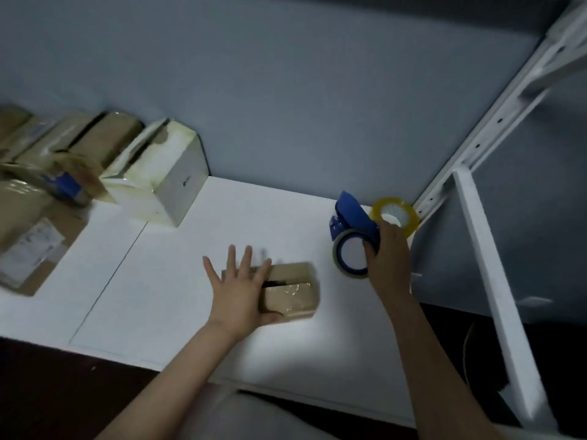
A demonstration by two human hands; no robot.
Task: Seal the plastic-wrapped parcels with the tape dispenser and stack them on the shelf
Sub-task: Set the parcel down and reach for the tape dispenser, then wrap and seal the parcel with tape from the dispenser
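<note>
A small brown parcel wrapped in clear plastic lies on the white table, near its middle. My left hand rests flat on the parcel's left end, fingers spread and straight. To the right, my right hand grips the blue tape dispenser, which holds a roll of clear tape and is just above or on the table. A spare yellowish tape roll lies behind my right hand.
Several brown wrapped parcels and a white box are piled at the table's back left. A white metal shelf frame stands at the right. The grey wall closes the back.
</note>
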